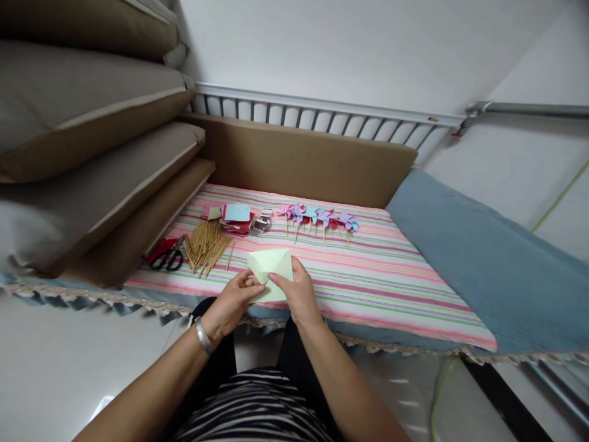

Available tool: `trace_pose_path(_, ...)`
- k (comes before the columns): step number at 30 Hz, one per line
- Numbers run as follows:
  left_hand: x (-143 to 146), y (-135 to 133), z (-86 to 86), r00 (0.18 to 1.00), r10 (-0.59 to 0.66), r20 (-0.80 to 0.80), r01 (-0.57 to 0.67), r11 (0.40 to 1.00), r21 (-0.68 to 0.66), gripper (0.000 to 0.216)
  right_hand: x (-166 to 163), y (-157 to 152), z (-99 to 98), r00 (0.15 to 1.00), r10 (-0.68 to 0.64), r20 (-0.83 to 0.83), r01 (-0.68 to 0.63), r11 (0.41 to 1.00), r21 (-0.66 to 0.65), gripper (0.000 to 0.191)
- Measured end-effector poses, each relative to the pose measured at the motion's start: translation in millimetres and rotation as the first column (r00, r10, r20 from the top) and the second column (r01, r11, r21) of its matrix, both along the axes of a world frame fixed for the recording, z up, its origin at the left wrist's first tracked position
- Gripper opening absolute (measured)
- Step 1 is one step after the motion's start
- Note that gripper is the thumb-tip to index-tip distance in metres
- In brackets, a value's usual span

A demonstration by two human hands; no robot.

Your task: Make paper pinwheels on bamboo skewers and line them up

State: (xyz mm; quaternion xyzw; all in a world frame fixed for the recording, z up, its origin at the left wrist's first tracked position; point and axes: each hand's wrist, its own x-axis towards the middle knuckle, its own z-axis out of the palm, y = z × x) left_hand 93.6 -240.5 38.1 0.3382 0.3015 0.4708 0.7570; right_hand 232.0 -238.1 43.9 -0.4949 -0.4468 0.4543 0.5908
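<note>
Between my two hands is a square of pale green paper [271, 261], creased and with a corner bent toward its middle. My left hand [237, 298] pinches its left lower side between thumb and fingers. On the right side, my right hand [299, 291] grips the sheet, its thumb pressing near the centre. Just beyond the hands, a loose heap of thin wooden sticks [206, 245] lies on the striped cloth [368, 282]. Behind the sticks rests a stack of coloured paper squares [238, 213], light blue on top. Finished paper pinwheels [317, 216] on sticks lie in a row to the right.
Black-handled scissors [168, 258] lie by the sticks at the left. Small shiny items [263, 221] sit beside the paper stack. Large cushions [92, 141] are piled at the left. A brown board [304, 159] stands at the back before a white radiator [322, 116].
</note>
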Motion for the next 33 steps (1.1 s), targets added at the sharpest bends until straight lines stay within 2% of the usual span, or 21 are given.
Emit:
trace_pose_path(4, -2.9, -1.1, 6.2, 0.998, 0.027, -0.056, -0.027, 1.000, -0.005, 0.028, -6.4, -7.2, 4.2, 0.999, 0.034, 0.013, -0.034, 0.999, -0.026, 0.040)
trace_pose_path(14, -8.4, -0.7, 3.7, 0.990, 0.086, -0.115, -0.094, 0.994, -0.061, 0.033, -11.2, -7.0, 0.0, 0.990, 0.132, -0.057, -0.135, 0.990, -0.049, 0.037)
trace_pose_path(16, -10.9, 0.5, 4.6, 0.989, 0.089, -0.116, -0.097, 0.993, -0.066, 0.033, -7.8, -8.4, -0.9, 0.992, 0.127, 0.005, -0.127, 0.991, -0.047, 0.041)
trace_pose_path(18, -14.2, 1.8, 6.8, 0.987, 0.099, -0.124, -0.110, 0.991, -0.082, 0.032, -1.6, -13.6, -1.8, 0.981, 0.063, 0.183, -0.068, 0.997, 0.022, 0.042)
trace_pose_path(20, -17.5, 3.1, 9.9, 0.983, 0.116, -0.140, -0.131, 0.986, -0.100, 0.029, 6.1, -22.6, -3.1, 0.918, -0.035, 0.395, -0.043, 0.982, 0.185, 0.037)
trace_pose_path(22, -19.9, 4.2, 12.9, 0.979, 0.131, -0.159, -0.150, 0.982, -0.115, 0.025, 13.3, -33.2, -5.2, 0.823, -0.112, 0.557, -0.111, 0.930, 0.351, 0.033)
trace_pose_path(24, -20.9, 5.0, 15.2, 0.974, 0.136, -0.180, -0.159, 0.980, -0.121, 0.022, 18.0, -42.3, -8.1, 0.727, -0.163, 0.668, -0.210, 0.872, 0.441, 0.033)
trace_pose_path(28, -18.8, 5.0, 17.0, 0.968, 0.118, -0.220, -0.147, 0.982, -0.120, 0.017, 19.1, -48.8, -14.0, 0.585, -0.262, 0.768, -0.290, 0.817, 0.499, 0.029)
trace_pose_path(33, -15.2, 3.7, 18.5, 0.967, 0.097, -0.234, -0.126, 0.986, -0.111, 0.014, 18.2, -46.0, -13.2, 0.551, -0.314, 0.773, -0.305, 0.787, 0.537, 0.019)
